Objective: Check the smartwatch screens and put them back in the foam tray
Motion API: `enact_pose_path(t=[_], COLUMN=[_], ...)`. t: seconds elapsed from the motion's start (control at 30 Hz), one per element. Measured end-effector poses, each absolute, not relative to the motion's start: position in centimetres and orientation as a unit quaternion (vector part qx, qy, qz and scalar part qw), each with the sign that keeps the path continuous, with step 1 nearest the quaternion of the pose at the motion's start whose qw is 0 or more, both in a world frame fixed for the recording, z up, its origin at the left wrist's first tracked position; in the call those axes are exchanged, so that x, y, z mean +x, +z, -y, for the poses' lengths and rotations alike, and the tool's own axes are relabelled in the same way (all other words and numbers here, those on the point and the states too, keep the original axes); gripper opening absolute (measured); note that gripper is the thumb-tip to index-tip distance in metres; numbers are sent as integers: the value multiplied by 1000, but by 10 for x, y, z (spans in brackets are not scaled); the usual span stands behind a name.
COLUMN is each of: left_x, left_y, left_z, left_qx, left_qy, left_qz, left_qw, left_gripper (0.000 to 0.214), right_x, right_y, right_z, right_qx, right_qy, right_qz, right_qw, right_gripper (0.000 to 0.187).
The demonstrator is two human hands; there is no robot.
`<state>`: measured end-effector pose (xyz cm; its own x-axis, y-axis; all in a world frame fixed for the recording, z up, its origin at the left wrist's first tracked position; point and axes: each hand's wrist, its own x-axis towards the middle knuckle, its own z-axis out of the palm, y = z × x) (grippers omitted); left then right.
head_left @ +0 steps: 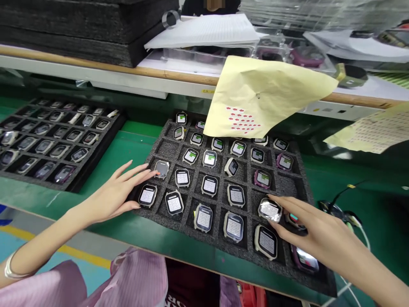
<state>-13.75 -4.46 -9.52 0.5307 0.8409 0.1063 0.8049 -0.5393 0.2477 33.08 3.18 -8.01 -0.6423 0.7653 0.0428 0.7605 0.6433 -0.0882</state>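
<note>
A black foam tray [217, 213] with square pockets holds several square smartwatches, most with lit screens. My right hand [315, 224] pinches a pale-framed smartwatch [270, 210] between thumb and fingers at the tray's right side. Its screen is lit and glare covers part of it. Under that hand, other watches are partly hidden, among them a purple one [305, 259]. My left hand [111, 194] lies open at the tray's left edge, fingers stretched out. One fingertip is at a dark-screened smartwatch [162, 169]; below it sits a watch with a lit list [148, 195].
A second foam tray of watches [72, 170] lies at the left on the green table [115, 153]. Yellow paper sheets [249, 98] hang from the shelf edge over the tray's back. Cables [348, 217] lie at the right. Foam blocks [64, 30] stand on the shelf. A person sits beyond.
</note>
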Motion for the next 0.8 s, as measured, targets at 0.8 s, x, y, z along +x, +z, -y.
enact_pose_path(t=[0.8], left_x=[-67], left_y=[-71], left_z=[8], left_qx=[913], left_qy=[135], left_qz=[-382], left_qw=[-37], left_gripper=[23], right_x=[310], right_y=[-67], right_z=[-36], right_qx=[-458], right_qy=[85], right_qz=[878], right_qw=[105], right_gripper=[42])
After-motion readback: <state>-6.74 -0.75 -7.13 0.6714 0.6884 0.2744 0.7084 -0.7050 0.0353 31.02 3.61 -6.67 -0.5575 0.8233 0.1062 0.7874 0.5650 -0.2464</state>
